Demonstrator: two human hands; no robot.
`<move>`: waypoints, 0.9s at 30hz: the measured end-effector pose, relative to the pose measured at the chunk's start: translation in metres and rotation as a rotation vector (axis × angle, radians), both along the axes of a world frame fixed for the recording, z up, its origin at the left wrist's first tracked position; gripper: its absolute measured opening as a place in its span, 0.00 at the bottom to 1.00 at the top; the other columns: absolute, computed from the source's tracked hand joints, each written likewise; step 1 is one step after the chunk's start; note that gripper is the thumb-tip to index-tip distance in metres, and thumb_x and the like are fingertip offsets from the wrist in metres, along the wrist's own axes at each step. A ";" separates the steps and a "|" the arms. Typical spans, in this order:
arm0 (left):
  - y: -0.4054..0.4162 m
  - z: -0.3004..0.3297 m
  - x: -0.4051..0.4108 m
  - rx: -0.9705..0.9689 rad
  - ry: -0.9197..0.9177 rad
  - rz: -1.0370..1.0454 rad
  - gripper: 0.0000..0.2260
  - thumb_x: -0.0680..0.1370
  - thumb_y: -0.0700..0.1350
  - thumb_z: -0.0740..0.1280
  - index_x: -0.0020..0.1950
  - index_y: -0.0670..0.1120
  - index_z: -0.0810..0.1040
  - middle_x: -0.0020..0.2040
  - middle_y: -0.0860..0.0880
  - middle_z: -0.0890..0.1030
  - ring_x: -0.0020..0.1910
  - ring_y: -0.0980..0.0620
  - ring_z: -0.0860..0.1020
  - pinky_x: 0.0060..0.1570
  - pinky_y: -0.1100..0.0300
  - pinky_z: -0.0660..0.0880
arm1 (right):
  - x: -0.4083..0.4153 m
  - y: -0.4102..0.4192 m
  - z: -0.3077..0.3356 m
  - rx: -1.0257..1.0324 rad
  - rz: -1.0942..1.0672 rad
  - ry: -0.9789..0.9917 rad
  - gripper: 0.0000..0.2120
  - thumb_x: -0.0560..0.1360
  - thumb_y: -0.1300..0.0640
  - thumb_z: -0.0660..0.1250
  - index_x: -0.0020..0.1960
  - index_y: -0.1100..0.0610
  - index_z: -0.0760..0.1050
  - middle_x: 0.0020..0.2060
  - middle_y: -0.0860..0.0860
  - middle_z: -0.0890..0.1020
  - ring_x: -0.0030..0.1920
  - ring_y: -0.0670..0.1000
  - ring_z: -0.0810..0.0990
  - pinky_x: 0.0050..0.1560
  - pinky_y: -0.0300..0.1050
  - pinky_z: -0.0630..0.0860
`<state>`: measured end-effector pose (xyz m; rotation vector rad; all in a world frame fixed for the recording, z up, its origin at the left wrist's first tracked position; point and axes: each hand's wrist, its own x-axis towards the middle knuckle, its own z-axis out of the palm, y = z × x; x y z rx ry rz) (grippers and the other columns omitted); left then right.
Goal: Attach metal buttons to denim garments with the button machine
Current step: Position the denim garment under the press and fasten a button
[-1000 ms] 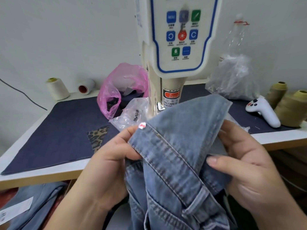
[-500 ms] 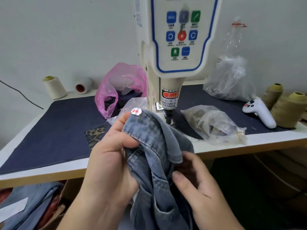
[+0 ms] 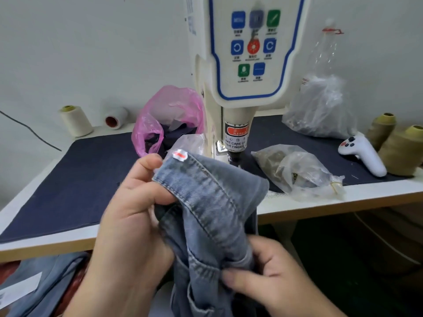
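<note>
Denim waistband [image 3: 201,193] pinched by the left hand [image 3: 130,216], sticker [image 3: 180,155] up; right hand [image 3: 270,277] fingers bunch the slack, likely aiming it under the button machine [image 3: 235,124].

The denim [image 3: 206,202], a faded blue garment with pale double stitching, is hanging bunched in front of the table edge, its waistband end lifting toward the machine [image 3: 238,92]. A small white sticker [image 3: 180,155] with a red mark is sitting at that end's corner. The cream machine is standing upright on the table, showing a blue-bordered button panel and a red warning label above its head.
</note>
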<state>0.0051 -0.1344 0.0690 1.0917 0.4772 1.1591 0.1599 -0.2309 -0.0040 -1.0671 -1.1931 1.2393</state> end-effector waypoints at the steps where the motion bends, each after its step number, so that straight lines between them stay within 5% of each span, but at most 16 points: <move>1: 0.003 0.000 -0.003 0.022 -0.014 0.067 0.18 0.56 0.32 0.63 0.38 0.51 0.79 0.35 0.49 0.79 0.32 0.51 0.77 0.32 0.60 0.77 | 0.007 -0.001 -0.002 0.047 0.011 0.073 0.15 0.69 0.59 0.74 0.56 0.54 0.84 0.49 0.53 0.87 0.51 0.51 0.85 0.50 0.44 0.80; 6: 0.024 -0.007 -0.035 0.329 0.540 0.202 0.18 0.62 0.36 0.65 0.45 0.56 0.81 0.44 0.50 0.79 0.45 0.47 0.75 0.48 0.48 0.70 | 0.036 0.000 0.018 0.123 0.105 0.288 0.23 0.67 0.67 0.66 0.62 0.56 0.80 0.51 0.59 0.85 0.50 0.58 0.84 0.51 0.51 0.81; 9: 0.019 0.011 -0.035 0.716 0.715 0.228 0.20 0.67 0.48 0.68 0.58 0.60 0.79 0.61 0.59 0.77 0.65 0.57 0.74 0.63 0.52 0.68 | 0.038 0.012 0.034 0.078 0.204 0.250 0.26 0.64 0.66 0.65 0.62 0.60 0.79 0.50 0.61 0.84 0.50 0.59 0.83 0.52 0.51 0.80; 11: 0.015 0.021 -0.023 0.890 0.721 -0.036 0.23 0.72 0.56 0.70 0.67 0.56 0.75 0.69 0.57 0.74 0.72 0.55 0.69 0.67 0.57 0.66 | 0.036 0.018 0.041 0.051 0.296 0.231 0.24 0.63 0.67 0.65 0.58 0.64 0.80 0.46 0.60 0.83 0.47 0.58 0.82 0.49 0.48 0.79; 13: 0.015 0.021 -0.002 0.810 0.667 -0.539 0.27 0.75 0.52 0.73 0.72 0.46 0.72 0.66 0.52 0.77 0.69 0.53 0.74 0.67 0.53 0.69 | 0.031 0.022 0.049 0.051 0.367 0.278 0.21 0.62 0.69 0.63 0.54 0.70 0.78 0.45 0.60 0.81 0.43 0.57 0.81 0.45 0.46 0.76; 15: 0.020 0.007 0.015 0.608 0.540 -0.888 0.26 0.73 0.35 0.71 0.69 0.32 0.69 0.60 0.39 0.78 0.62 0.41 0.76 0.66 0.41 0.69 | 0.032 0.023 0.056 0.086 0.453 0.421 0.24 0.63 0.71 0.58 0.58 0.76 0.73 0.51 0.64 0.79 0.47 0.59 0.80 0.50 0.49 0.77; 17: 0.035 -0.009 0.018 0.308 0.503 -0.909 0.27 0.71 0.39 0.75 0.67 0.32 0.72 0.60 0.37 0.79 0.59 0.42 0.77 0.64 0.43 0.72 | 0.043 0.024 0.059 0.088 0.400 0.487 0.25 0.63 0.71 0.58 0.59 0.76 0.74 0.50 0.68 0.81 0.49 0.63 0.82 0.53 0.54 0.79; 21: 0.053 -0.053 0.013 -0.010 0.401 -0.850 0.24 0.68 0.50 0.80 0.58 0.39 0.81 0.50 0.43 0.84 0.46 0.49 0.83 0.49 0.58 0.79 | 0.067 0.036 0.048 -0.043 0.121 0.341 0.20 0.55 0.70 0.62 0.45 0.69 0.82 0.37 0.64 0.84 0.37 0.60 0.84 0.42 0.49 0.82; 27: 0.050 -0.067 0.035 -0.270 0.142 -0.691 0.30 0.62 0.46 0.82 0.62 0.39 0.82 0.58 0.36 0.82 0.55 0.42 0.83 0.55 0.51 0.79 | 0.088 0.060 0.031 -0.246 0.093 0.289 0.19 0.60 0.66 0.72 0.51 0.68 0.82 0.43 0.64 0.83 0.41 0.60 0.84 0.48 0.51 0.82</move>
